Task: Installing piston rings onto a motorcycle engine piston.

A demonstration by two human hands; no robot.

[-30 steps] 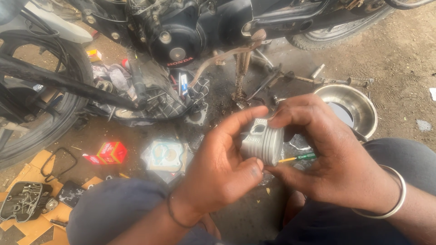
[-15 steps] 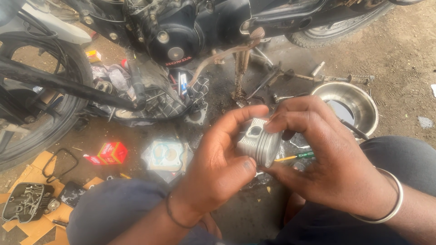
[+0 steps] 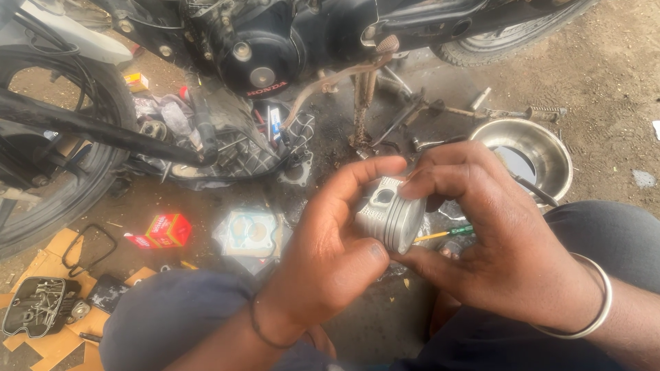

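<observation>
Lying sideways, piston (image 3: 388,214) (crown lower-right) between both hands.

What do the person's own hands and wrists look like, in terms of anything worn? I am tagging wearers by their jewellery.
Both hands are bare, with no gloves and no sleeves in view. The left hand has a thin dark band around the wrist. The right hand has a plain silver metal bangle around the wrist. No rings show on the fingers.

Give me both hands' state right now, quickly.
Left hand: closed on the piston, thumb and fingers gripping it.
Right hand: also holding the piston, fingertips at its ringed end.
</observation>
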